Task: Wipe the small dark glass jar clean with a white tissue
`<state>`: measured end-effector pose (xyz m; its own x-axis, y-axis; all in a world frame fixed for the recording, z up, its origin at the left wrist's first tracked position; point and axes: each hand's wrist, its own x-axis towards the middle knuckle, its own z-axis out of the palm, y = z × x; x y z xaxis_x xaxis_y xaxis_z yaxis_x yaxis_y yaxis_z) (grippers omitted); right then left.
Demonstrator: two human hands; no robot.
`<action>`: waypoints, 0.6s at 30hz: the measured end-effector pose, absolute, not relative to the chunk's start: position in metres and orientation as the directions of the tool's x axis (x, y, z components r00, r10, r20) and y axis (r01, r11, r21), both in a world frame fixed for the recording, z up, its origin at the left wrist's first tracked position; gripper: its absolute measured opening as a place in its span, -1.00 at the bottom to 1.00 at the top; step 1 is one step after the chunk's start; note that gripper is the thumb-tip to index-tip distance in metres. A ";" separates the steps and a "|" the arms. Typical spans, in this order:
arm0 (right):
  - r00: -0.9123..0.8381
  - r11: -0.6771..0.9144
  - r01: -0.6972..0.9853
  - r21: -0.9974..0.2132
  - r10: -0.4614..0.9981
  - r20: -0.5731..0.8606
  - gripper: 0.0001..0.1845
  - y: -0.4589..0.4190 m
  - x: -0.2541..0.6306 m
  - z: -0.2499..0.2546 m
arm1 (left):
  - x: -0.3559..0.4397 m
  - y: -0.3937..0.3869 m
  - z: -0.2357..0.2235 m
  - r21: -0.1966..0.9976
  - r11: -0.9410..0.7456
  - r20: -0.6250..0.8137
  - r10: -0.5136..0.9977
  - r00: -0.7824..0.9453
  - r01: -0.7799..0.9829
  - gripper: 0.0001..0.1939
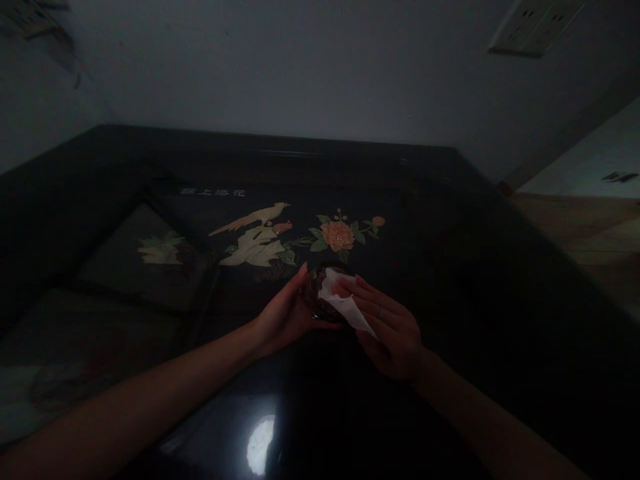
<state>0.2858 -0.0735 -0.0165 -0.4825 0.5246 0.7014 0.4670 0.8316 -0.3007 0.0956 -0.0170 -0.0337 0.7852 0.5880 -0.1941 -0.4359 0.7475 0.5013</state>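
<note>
The scene is dim. My left hand (285, 313) is wrapped round the side of a small dark round object (316, 293) that rests on a glossy black lacquered table (450, 280). My right hand (387, 327) presses a white tissue (345, 303) against the top of that object, with the fingers closed on the tissue. The object's lower part is hidden by both hands, so I cannot make out what it is.
The tabletop carries inlaid pictures: a pale bird (257, 233) and a pink flower (339, 235) just beyond the hands. A light is reflected in the table (260, 443) near me. A white wall with a socket (533, 23) stands behind, and wooden floor (595, 233) lies to the right.
</note>
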 end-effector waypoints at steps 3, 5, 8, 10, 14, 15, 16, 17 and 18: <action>-0.539 0.872 0.400 -0.282 0.473 0.697 -0.43 -0.075 0.285 -0.016 | 0.096 -0.016 -0.033 0.521 0.739 -0.220 0.599 0.770 -0.426 -0.51; -0.533 0.862 0.423 -0.280 0.486 0.693 -0.41 -0.075 0.285 -0.016 | 0.095 -0.016 -0.033 0.528 0.739 -0.205 0.589 0.782 -0.418 -0.51; -0.447 0.778 0.545 -0.313 0.585 0.677 -0.40 -0.074 0.286 -0.018 | 0.094 -0.019 -0.034 0.528 0.751 -0.164 0.548 0.820 -0.396 -0.53; -0.381 0.719 0.602 -0.348 0.641 0.666 -0.40 -0.073 0.286 -0.020 | 0.093 -0.021 -0.035 0.537 0.753 -0.149 0.528 0.836 -0.380 -0.52; -0.418 0.736 0.581 -0.349 0.637 0.648 -0.37 -0.074 0.286 -0.020 | 0.095 -0.023 -0.036 0.544 0.744 -0.145 0.539 0.830 -0.389 -0.54; -0.455 0.759 0.556 -0.338 0.619 0.640 -0.36 -0.075 0.286 -0.019 | 0.095 -0.023 -0.036 0.540 0.742 -0.150 0.549 0.822 -0.397 -0.55; -0.496 0.786 0.526 -0.325 0.594 0.634 -0.36 -0.076 0.286 -0.019 | 0.095 -0.023 -0.036 0.537 0.740 -0.163 0.561 0.812 -0.404 -0.55; -0.533 0.812 0.494 -0.311 0.566 0.629 -0.37 -0.076 0.286 -0.018 | 0.096 -0.023 -0.036 0.537 0.739 -0.177 0.570 0.803 -0.406 -0.54; -0.564 0.832 0.466 -0.300 0.541 0.624 -0.38 -0.077 0.286 -0.017 | 0.096 -0.023 -0.036 0.540 0.738 -0.189 0.575 0.796 -0.405 -0.52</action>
